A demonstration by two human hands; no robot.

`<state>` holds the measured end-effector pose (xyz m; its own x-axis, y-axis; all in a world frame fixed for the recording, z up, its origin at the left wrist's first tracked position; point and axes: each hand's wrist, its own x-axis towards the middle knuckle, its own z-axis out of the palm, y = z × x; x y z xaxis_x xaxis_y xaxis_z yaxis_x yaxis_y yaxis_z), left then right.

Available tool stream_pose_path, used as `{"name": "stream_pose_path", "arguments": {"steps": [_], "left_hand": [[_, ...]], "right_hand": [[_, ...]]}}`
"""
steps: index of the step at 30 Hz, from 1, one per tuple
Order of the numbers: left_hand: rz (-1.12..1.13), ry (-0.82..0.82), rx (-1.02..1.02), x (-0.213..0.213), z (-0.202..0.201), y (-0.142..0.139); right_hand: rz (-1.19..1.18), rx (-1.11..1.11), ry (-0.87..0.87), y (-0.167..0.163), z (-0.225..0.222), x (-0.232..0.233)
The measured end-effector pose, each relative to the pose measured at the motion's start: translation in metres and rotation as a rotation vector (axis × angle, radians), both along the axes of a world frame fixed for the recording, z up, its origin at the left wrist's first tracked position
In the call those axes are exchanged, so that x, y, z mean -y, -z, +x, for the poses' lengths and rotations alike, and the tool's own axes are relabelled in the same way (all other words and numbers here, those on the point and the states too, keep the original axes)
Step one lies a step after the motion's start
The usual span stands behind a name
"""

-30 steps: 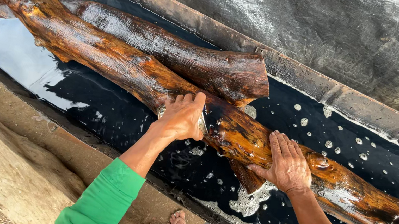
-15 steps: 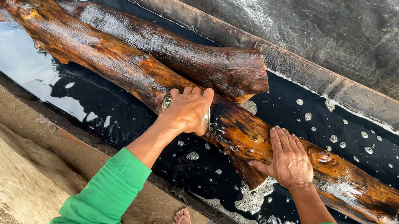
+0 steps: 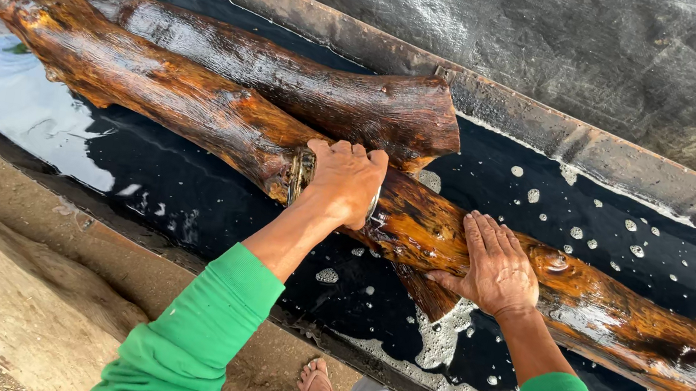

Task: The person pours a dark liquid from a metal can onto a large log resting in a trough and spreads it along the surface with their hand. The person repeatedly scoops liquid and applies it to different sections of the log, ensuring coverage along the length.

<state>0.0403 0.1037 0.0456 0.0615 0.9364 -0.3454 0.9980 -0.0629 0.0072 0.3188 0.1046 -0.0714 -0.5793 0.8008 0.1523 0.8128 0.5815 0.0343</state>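
**Scrubbing the long log, midway along**

Near: my foot (image 3: 315, 374) on the ground by the trough's near wall (image 3: 175, 243). My left hand (image 3: 345, 181) is closed over a brush (image 3: 303, 176), pressed on the long wet log (image 3: 196, 104). My right hand (image 3: 496, 265) lies flat and open on the same log, apart from the left. The log lies aslant in black, sudsy water (image 3: 618, 236). I judge it partly cleaned; foam floats near. Beyond, a second shorter log (image 3: 309, 84), then grey sheeting (image 3: 571, 54).
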Motion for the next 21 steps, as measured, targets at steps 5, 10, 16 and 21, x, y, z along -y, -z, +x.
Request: {"name": "stream_pose_path", "arguments": {"steps": [5, 10, 16, 21], "left_hand": [[-0.041, -0.007, -0.018, -0.005, 0.004, 0.005], [0.007, 0.014, -0.030, -0.003, 0.005, 0.011], [0.162, 0.052, -0.036, 0.011, 0.005, 0.014], [0.128, -0.080, 0.209, 0.033, -0.020, 0.015]], "right_hand": [[-0.001, -0.004, -0.006, 0.000, 0.002, 0.000], [-0.006, 0.002, 0.002, -0.002, 0.001, 0.001], [-0.027, 0.029, 0.015, -0.004, -0.001, 0.001], [0.011, 0.010, -0.014, -0.001, 0.003, 0.001]]}}
